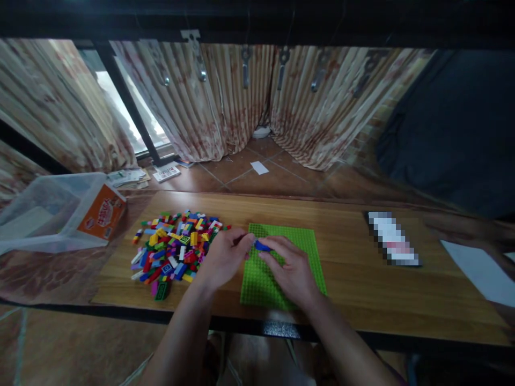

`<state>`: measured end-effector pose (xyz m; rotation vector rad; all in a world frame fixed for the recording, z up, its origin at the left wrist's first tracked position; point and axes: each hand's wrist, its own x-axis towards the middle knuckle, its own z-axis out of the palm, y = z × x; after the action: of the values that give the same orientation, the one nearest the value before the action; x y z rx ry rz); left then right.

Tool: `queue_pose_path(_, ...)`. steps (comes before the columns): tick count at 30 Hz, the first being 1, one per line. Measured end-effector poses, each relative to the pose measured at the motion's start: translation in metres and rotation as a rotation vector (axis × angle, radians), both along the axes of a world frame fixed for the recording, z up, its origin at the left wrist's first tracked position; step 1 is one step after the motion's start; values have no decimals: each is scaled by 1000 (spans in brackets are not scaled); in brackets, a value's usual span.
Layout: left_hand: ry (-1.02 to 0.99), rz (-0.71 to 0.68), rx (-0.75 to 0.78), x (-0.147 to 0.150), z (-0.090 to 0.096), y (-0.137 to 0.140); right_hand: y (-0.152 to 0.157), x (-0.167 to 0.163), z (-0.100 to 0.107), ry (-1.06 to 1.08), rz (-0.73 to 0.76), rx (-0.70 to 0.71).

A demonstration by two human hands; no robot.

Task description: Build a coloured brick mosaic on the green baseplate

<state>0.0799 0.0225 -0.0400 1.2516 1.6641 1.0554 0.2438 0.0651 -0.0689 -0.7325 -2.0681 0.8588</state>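
Above the green studded baseplate (pixel 277 289), my two hands meet at their fingertips. Between thumb and fingers, my right hand (pixel 293 268) pinches a blue building brick (pixel 263 246). My left hand (pixel 227 254) is closed in a pinch at the brick's left end. Whether a separate small piece sits in its fingertips I cannot tell. A big loose pile of multicoloured building bricks (pixel 173 252) lies left of the baseplate, partly behind my left hand. At the pile's near edge is a dark green brick (pixel 161 290).
The wooden board (pixel 354 305) carries the bricks and baseplate. A clear plastic box (pixel 60 214) with an orange label lies at the left. To the right are a blurred-out phone-shaped object (pixel 394 238) and white paper (pixel 478 268). Curtains (pixel 233 102) hang beyond.
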Motion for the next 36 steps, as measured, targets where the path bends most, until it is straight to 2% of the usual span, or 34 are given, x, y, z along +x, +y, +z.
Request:
queue_pose_path(6, 46, 102, -29, 5, -16, 7, 0, 5, -1, -36, -54, 98)
queue_pose_path(11, 61, 150, -24, -3, -22, 10, 18, 20, -6, -77, -243, -22)
queue_pose_path(16, 89, 61, -31, -7, -20, 9, 39, 39, -13, -228, -358, -112)
queue_pose_path(21, 119, -18, -35, -4, -26, 12, 41, 44, -17, -349, -263, -58)
queue_pose_path(29, 65, -21, -87, 1, -26, 15, 37, 45, -19, -414, -200, -10)
queue_pose_path(36, 32, -53, -66, 2, -35, 18, 14, 30, -12, -485, 37, 9)
